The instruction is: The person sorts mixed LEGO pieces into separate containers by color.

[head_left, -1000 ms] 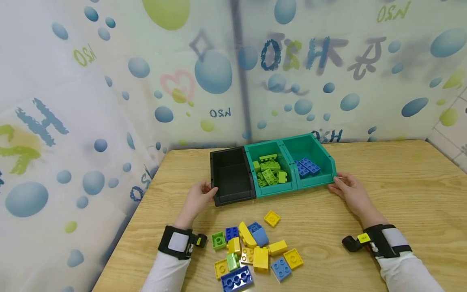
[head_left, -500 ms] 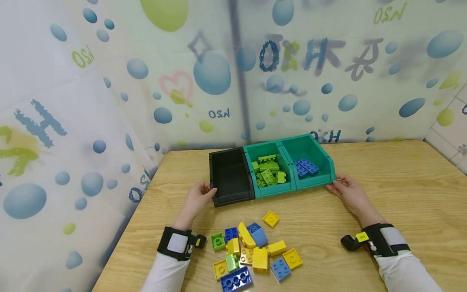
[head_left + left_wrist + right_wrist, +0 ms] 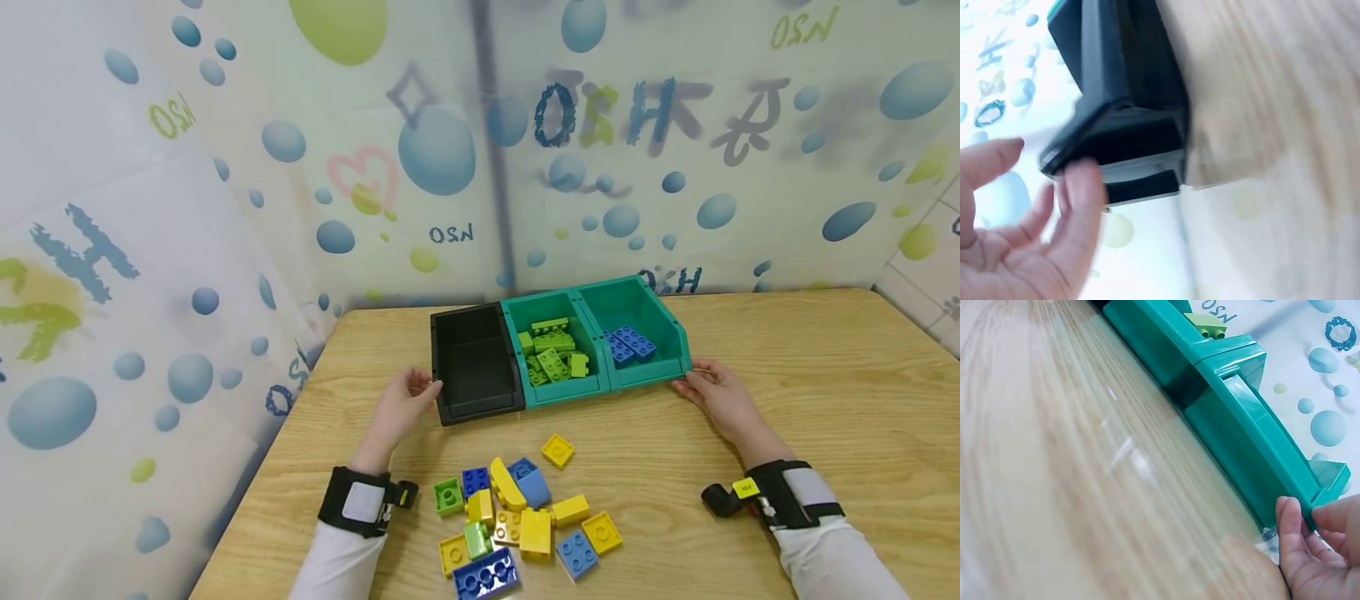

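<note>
A black bin (image 3: pixel 480 362) joins two teal bins in one row at the back of the table. My left hand (image 3: pixel 399 410) is at the black bin's near left corner; in the left wrist view the thumb (image 3: pixel 991 161) stands apart from the bin and the fingers (image 3: pixel 1079 219) are right at its edge. At the far end, my right hand (image 3: pixel 729 410) pinches the near right corner of the right teal bin (image 3: pixel 651 317) between thumb and fingers. Green bricks (image 3: pixel 553 354) lie in the middle teal bin (image 3: pixel 570 393), and blue bricks (image 3: pixel 630 343) in the right one.
Loose toy bricks in yellow, blue and green lie in front of the bins, among them a yellow brick (image 3: pixel 536 533) and a dark blue brick (image 3: pixel 486 573). A single yellow square brick (image 3: pixel 558 450) sits nearer the bins. A patterned curtain (image 3: pixel 420 250) hangs behind the table.
My left hand has loosened at the black bin's corner and drawn slightly left. The right hand and the row of bins look unmoved.
</note>
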Demonstrator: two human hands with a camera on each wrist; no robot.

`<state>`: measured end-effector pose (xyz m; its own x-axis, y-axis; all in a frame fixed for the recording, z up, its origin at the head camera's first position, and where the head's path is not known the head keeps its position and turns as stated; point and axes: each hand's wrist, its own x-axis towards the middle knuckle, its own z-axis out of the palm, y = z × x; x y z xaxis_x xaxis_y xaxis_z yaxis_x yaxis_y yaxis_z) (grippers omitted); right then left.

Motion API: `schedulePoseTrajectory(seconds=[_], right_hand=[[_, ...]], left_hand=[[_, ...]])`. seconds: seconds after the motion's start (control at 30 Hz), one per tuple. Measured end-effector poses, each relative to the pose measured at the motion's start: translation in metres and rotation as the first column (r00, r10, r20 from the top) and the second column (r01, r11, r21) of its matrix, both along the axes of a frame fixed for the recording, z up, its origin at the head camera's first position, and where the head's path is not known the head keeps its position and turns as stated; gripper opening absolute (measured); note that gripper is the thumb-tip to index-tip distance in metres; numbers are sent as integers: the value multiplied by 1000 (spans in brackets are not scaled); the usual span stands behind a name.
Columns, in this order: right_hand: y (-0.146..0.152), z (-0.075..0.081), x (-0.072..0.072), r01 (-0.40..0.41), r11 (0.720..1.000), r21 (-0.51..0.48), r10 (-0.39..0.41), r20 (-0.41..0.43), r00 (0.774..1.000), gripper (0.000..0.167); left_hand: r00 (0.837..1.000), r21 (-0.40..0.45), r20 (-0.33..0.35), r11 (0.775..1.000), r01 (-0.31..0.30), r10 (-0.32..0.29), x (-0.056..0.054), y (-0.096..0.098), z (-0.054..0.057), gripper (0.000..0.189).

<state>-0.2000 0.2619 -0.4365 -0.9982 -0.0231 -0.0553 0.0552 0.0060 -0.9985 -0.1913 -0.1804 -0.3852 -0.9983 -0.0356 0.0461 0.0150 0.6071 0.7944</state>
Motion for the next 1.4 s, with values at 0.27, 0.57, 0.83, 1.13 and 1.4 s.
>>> schedulePoseTrajectory(seconds=[0.27, 0.57, 0.83, 1.13, 1.4], right_hand=[[1, -2, 0, 3, 1000, -15, -3, -6, 1000, 38], [0, -1, 1, 6, 1000, -17, -7, -13, 1000, 37], [2, -2, 1, 13, 1000, 9, -13, -7, 1000, 38], [1, -1, 1, 16, 999, 47, -16, 2, 1000, 44], [0, 1, 2, 14, 999, 33, -14, -3, 1000, 42]], left_hand=[[998, -45, -51, 998, 38, -41, 13, 12, 20, 29], [989, -115, -48, 984, 136, -142, 37, 32, 39, 30], [876, -263, 134, 835, 483, -464, 50, 41, 44, 41], [808, -393, 252, 706, 589, -533, 59, 50, 46, 53], [788, -433, 292, 660, 614, -542, 63, 58, 43, 50]])
